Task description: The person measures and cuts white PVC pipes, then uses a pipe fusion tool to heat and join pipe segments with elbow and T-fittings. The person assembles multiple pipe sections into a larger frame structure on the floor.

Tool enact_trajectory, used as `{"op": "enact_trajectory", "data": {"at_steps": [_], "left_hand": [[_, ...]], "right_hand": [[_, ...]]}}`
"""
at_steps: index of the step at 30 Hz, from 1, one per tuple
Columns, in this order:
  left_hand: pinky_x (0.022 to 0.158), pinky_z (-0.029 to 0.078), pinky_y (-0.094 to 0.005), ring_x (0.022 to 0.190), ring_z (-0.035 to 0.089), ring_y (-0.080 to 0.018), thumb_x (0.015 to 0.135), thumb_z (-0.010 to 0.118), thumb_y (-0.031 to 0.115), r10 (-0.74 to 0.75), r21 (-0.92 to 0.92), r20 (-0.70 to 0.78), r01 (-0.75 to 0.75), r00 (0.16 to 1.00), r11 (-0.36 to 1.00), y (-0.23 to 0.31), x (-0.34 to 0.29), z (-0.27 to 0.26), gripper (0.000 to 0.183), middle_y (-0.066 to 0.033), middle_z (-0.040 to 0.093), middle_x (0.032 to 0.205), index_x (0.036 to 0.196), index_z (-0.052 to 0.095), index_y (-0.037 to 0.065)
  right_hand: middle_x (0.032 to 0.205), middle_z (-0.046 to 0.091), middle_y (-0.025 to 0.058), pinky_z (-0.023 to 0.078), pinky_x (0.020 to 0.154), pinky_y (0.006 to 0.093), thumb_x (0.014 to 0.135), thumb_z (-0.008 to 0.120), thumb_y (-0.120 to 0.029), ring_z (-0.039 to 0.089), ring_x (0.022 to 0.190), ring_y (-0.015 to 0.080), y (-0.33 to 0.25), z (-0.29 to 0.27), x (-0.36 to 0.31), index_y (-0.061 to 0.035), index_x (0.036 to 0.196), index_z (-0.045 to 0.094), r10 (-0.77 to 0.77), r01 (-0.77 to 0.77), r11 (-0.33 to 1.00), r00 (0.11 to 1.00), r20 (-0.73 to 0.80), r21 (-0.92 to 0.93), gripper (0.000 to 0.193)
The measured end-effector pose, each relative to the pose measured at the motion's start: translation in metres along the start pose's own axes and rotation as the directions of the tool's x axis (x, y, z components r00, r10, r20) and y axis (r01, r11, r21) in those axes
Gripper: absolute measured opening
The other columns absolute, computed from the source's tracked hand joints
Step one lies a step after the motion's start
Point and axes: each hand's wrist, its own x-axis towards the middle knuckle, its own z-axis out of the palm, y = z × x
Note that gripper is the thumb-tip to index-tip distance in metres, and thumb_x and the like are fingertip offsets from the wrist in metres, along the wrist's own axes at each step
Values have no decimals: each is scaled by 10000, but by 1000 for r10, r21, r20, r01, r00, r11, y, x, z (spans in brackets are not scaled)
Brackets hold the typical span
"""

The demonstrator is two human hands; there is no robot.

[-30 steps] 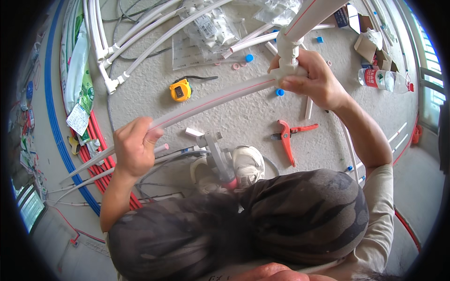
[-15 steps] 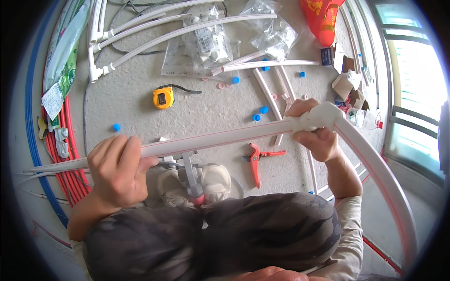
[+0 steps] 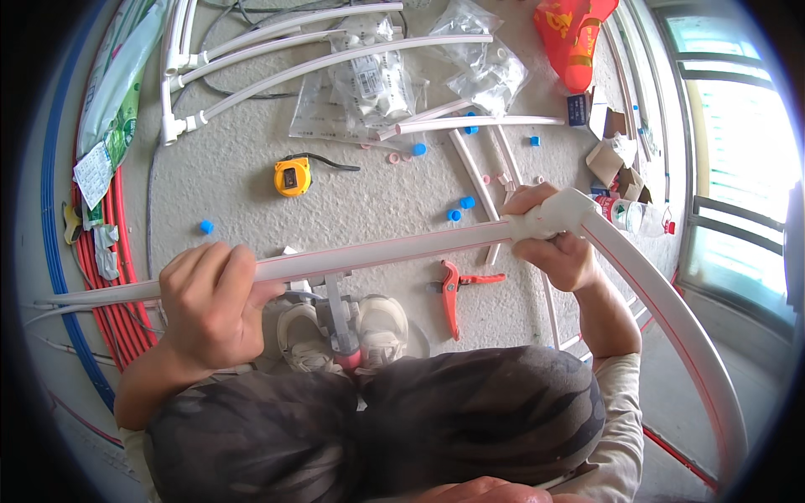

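Across my lap runs a white plastic pipe [image 3: 377,250] with a red stripe. Closed around its left part is my left hand [image 3: 210,302]. My right hand [image 3: 560,256] grips the white elbow fitting [image 3: 570,211] at the pipe's right end, thumb and fingers on either side. From that elbow a second white pipe [image 3: 671,310] bends down past my right forearm. Below the held pipe, red-handled pipe cutters [image 3: 450,298] lie spread on the floor. A grey tool with a pinkish-red end [image 3: 342,335] is between my shoes, its upper part partly hidden by the pipe.
A yellow tape measure [image 3: 292,177] lies ahead. Joined white pipes [image 3: 319,71] and clear bags of fittings [image 3: 373,80] are at the far side. Blue caps [image 3: 206,227] are scattered about. Red pipes [image 3: 107,285] line the left, with boxes [image 3: 605,159] and a plastic bottle [image 3: 654,220] at right.
The elbow end and my right hand have shifted slightly left in the picture, partly with a small shift of the whole view. Both hands keep their hold.
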Motion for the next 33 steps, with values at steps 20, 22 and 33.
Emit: {"op": "enact_trajectory", "data": {"at_steps": [20,22,33], "left_hand": [[550,438,-501,627,615,-449,889,784,183,-177,-236,181,218,967,947,-41,11,26,304,-188,599,672,773,549,29],[550,436,-499,624,611,-449,890,785,188,-182,-216,170,217,969,952,-42,10,26,306,-188,596,672,776,551,29],[538,421,-497,607,591,-447,899,776,209,-174,-226,151,206,973,952,-43,10,27,325,-192,582,669,766,543,26]], "right_hand": [[1027,659,41,494,821,316,880,770,-136,602,931,124,27,8,41,-20,1163,672,305,-313,946,946,107,78,321],[1021,658,44,496,822,316,884,771,-138,604,932,123,27,7,44,-24,1171,669,245,-259,960,961,127,108,326],[963,641,18,460,711,280,903,755,-150,575,811,89,28,7,44,-36,1195,652,210,-228,959,970,123,166,330]]}}
